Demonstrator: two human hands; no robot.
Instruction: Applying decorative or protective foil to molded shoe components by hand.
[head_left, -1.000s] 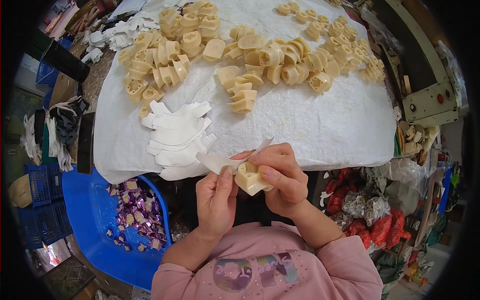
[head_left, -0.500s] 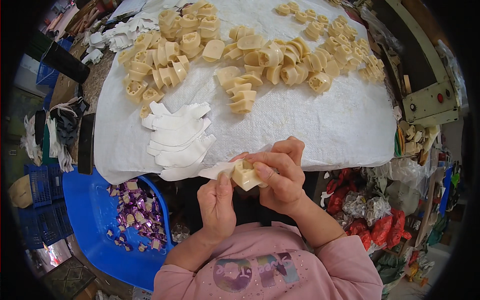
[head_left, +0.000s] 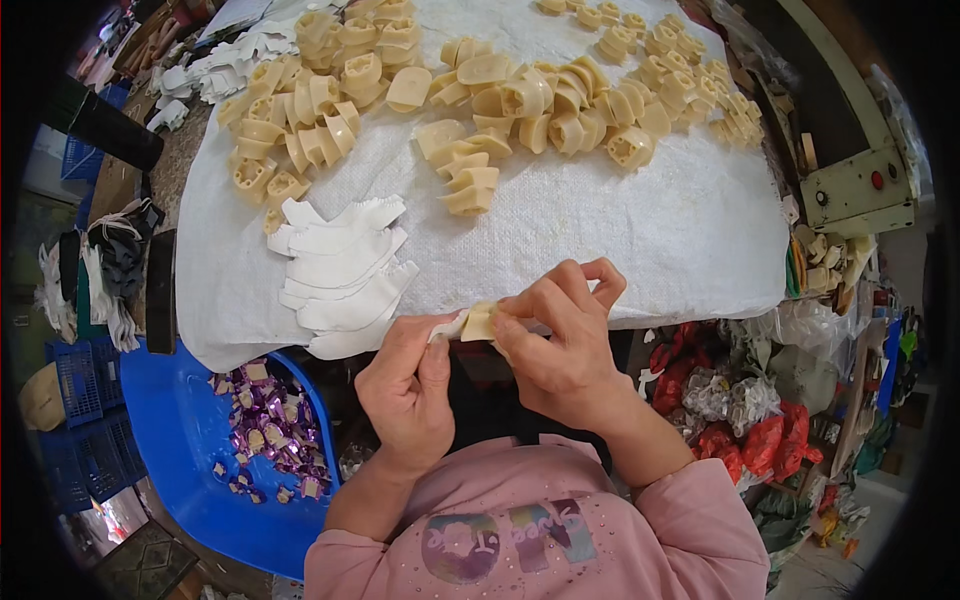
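In front of my body, at the table's near edge, both hands meet at a small beige plastic shoe heel (head_left: 479,322). My right hand (head_left: 562,350) is closed around it, with thumb and fingers covering much of its right side. Between the thumb and fingers of my left hand (head_left: 408,382) is pinched a white covering piece (head_left: 447,328) that runs to the heel's left side. How far it wraps around is hidden by my fingers. Just beyond my left hand lies a fanned stack of white cut pieces (head_left: 345,280).
Piles of beige heels (head_left: 560,105) cover the far part of the white-sheeted table (head_left: 560,225). A blue tub (head_left: 180,440) at lower left holds shiny purple heels (head_left: 275,430). More white pieces (head_left: 245,62) lie far left; red plastic bags (head_left: 780,445) lie at right. A control box (head_left: 860,190) stands far right.
The heel has turned in my right hand, so its hollow face no longer shows. My left hand has shifted left and up, drawing the white piece's end closer into its pinch.
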